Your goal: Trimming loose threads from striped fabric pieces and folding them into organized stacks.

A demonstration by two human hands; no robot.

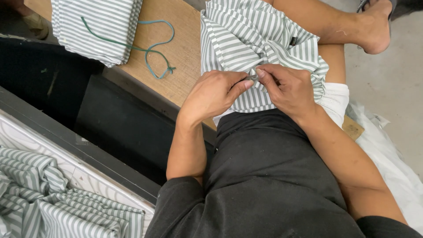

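A grey-and-white striped garment (246, 39) lies bunched across my lap and over the edge of a wooden board (183, 48). My left hand (211, 94) and my right hand (288, 88) meet at its middle, fingers pinched together on a small fold of the cloth. A small metal tool (252, 77) shows between the thumbs; which hand holds it I cannot tell. My bare leg runs off to the upper right.
A folded stack of striped cloth (94, 26) sits at the board's far left, beside a loose green cord (154, 48). More striped fabric (57, 202) is heaped at lower left. White plastic sheeting (387, 154) lies to the right on a concrete floor.
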